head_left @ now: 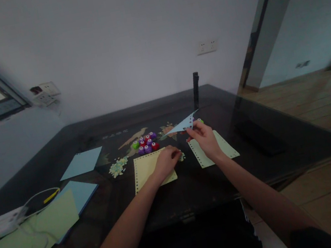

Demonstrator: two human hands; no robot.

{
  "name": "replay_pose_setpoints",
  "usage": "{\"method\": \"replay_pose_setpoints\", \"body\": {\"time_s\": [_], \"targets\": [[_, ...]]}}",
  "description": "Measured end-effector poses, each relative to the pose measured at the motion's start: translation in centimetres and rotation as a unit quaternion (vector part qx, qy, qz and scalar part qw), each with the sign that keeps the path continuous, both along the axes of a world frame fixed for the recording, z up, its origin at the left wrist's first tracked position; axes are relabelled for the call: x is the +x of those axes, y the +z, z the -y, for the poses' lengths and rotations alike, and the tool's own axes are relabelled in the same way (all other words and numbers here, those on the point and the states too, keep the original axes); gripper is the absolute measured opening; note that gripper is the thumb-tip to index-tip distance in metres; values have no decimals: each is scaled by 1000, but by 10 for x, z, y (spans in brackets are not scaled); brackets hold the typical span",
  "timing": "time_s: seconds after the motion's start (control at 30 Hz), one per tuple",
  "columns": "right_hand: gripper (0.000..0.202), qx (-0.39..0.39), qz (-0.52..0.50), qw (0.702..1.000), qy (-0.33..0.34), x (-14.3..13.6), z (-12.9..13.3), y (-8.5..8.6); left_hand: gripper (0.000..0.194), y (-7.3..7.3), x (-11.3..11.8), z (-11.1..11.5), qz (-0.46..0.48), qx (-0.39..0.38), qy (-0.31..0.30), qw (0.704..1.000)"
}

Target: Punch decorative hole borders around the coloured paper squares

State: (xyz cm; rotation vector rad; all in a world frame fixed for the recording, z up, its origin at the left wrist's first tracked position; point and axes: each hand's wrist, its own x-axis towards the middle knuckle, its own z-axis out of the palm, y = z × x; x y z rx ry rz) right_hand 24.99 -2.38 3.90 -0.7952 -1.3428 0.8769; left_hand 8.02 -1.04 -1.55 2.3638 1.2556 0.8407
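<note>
Just right of frame centre, right hand [205, 138] pinches a pale blue paper sheet [181, 126] by its right end, lifted off the dark desk [196, 187]; long axis near horizontal, pointed tip aimed left over the cluster of small punches [146, 143]. Left hand [167, 163] lies fingers-down on the yellow punched sheet [147, 167]. Risk: one-corner grip, so the blue sheet may droop or slip; it could also sweep the confetti pile [118, 166].

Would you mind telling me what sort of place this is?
Probably a room in a home or small office: a dark glass table against a plain wall, wall sockets, wooden flooring.
</note>
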Motion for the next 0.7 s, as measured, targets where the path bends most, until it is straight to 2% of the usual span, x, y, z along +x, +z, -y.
{"method": "replay_pose_setpoints", "body": {"time_s": [0.23,0.3,0.37,0.47,0.53,0.63,0.7], "targets": [[28,-7,5,1000,0,0,1,1,15,1,-1,-5,104,-64,3,993],[28,-7,11,1000,-2,0,1,1,14,2,-1,-5,177,-118,4,977],[27,-5,17,1000,-1,1,2,2,17,6,-1,-6,306,-214,11,928],[26,-1,12,1000,29,1,2,1,26,16,-8,-9,494,-338,28,800],[25,-3,5,998,64,1,1,1,36,25,-15,-11,562,-372,31,738],[25,-17,12,995,95,2,0,1,44,35,-27,-15,616,-386,44,686],[25,-30,25,994,102,4,-2,2,29,38,-31,-18,626,-380,63,678]]}}
